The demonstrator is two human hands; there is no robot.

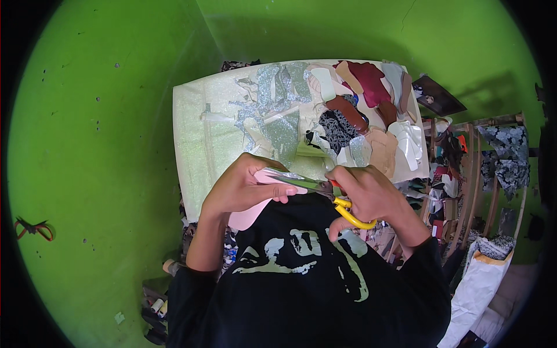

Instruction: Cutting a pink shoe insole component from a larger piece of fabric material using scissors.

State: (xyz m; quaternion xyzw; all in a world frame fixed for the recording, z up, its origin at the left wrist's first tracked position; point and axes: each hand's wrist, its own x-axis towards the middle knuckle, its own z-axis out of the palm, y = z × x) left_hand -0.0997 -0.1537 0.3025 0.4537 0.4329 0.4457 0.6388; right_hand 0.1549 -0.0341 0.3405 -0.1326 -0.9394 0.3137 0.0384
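My left hand pinches a pale pink flat piece between thumb and fingers, in front of my chest. Its rounded lower end hangs below the hand. A strip of silvery glitter material shows along the upper edge of the pink piece. My right hand is closed around the yellow handles of a pair of scissors. The blades point left and lie along the pink piece, close to my left thumb. How far the blades are apart is hard to make out.
Beyond my hands stands a table with a pale cover. Glittery scraps, a dark red piece, a brown piece and tan pieces lie on it. At right is a wooden rack with materials. Red-handled scissors hang on the green wall.
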